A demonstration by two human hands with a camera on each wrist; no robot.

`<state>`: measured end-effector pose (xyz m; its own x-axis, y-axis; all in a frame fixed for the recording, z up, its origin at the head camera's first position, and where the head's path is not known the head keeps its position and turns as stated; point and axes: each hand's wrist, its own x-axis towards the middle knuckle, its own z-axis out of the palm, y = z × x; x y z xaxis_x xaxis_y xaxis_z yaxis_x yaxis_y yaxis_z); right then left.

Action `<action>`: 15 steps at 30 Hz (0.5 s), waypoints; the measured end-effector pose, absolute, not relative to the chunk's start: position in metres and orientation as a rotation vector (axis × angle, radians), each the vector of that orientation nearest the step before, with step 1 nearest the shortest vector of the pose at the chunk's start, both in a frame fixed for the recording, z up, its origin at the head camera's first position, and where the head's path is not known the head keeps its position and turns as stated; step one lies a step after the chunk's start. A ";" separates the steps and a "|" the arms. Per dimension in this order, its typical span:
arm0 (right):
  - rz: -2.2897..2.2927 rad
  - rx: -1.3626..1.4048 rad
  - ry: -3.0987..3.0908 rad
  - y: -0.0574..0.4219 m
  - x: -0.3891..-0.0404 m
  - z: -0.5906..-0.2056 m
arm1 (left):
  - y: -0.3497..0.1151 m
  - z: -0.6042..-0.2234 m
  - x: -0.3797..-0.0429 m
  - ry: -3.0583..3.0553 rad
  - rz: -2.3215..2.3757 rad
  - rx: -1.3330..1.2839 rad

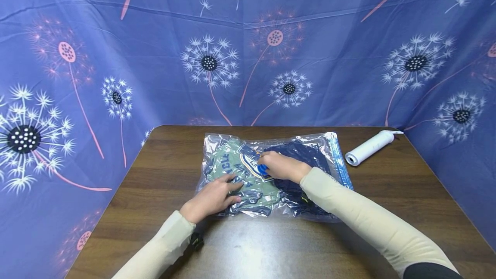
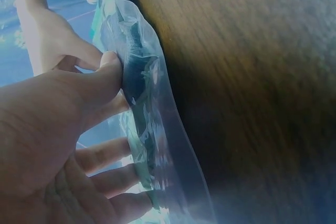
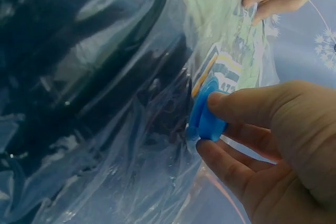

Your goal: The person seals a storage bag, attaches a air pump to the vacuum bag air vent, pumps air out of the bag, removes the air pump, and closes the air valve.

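A clear plastic storage bag [image 1: 341, 162] lies flat on the table, with a green garment [image 1: 222, 165] in its left part and dark navy clothing [image 1: 302, 152] in its right part. My right hand [image 1: 284, 166] is over the middle of the bag. In the right wrist view, its thumb and fingers pinch a round blue valve cap [image 3: 210, 114] on the plastic. Spread fingers of my left hand [image 1: 213, 197] rest on the bag's left side, over the green garment. The left wrist view shows that hand [image 2: 63, 114] against the plastic near the bag's edge.
To the right of the bag, a white cylindrical pump [image 1: 370, 147] lies on its side near the table's back right corner. The brown wooden table [image 1: 155, 175] meets a blue dandelion-print cloth [image 1: 162, 76] at the back and sides.
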<state>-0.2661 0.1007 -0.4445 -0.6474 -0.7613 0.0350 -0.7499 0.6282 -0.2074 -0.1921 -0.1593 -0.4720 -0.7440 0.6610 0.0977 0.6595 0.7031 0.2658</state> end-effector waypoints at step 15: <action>-0.246 -1.203 2.868 0.094 -0.264 -0.449 | -0.161 -0.474 -0.192 2.965 0.316 1.266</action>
